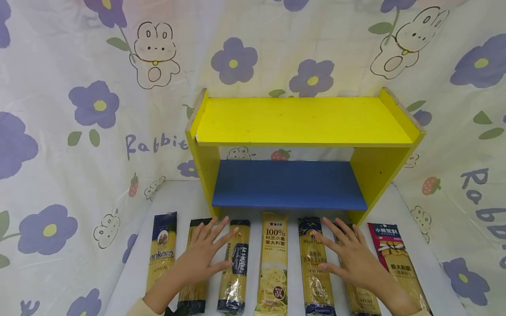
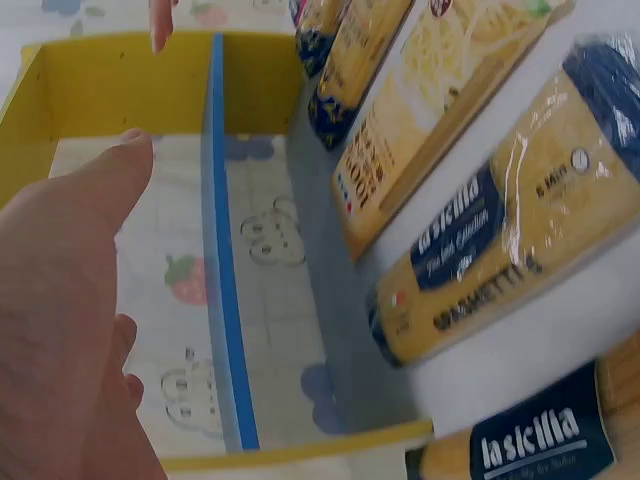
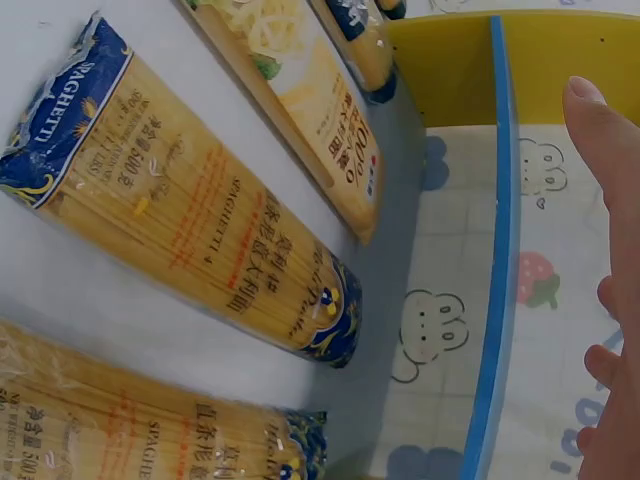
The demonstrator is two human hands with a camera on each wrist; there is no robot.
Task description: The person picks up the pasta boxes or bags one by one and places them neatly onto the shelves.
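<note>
My left hand [image 1: 200, 259] is spread, palm down, over a pair of La Sicilia spaghetti packs, and the right one of them [image 1: 236, 267] shows most of its label. Fingers apart in the same way, my right hand [image 1: 354, 260] is above two blue-ended spaghetti packs, the nearer to the middle [image 1: 316, 263] largely uncovered. Between the hands lies a cream pasta pack [image 1: 272, 267] marked 100%. Neither hand holds anything. In the left wrist view a La Sicilia pack [image 2: 510, 200] lies beside the shelf; the right wrist view shows a spaghetti pack [image 3: 200, 200].
Behind the row stands a yellow shelf unit [image 1: 304, 120] with a blue middle board [image 1: 290, 184]. An Ankara pasta pack [image 1: 163, 250] lies at the left end, a red and dark pasta pack [image 1: 399, 263] at the right. Patterned cloth [image 1: 158, 131] surrounds the white table [image 1: 179, 197].
</note>
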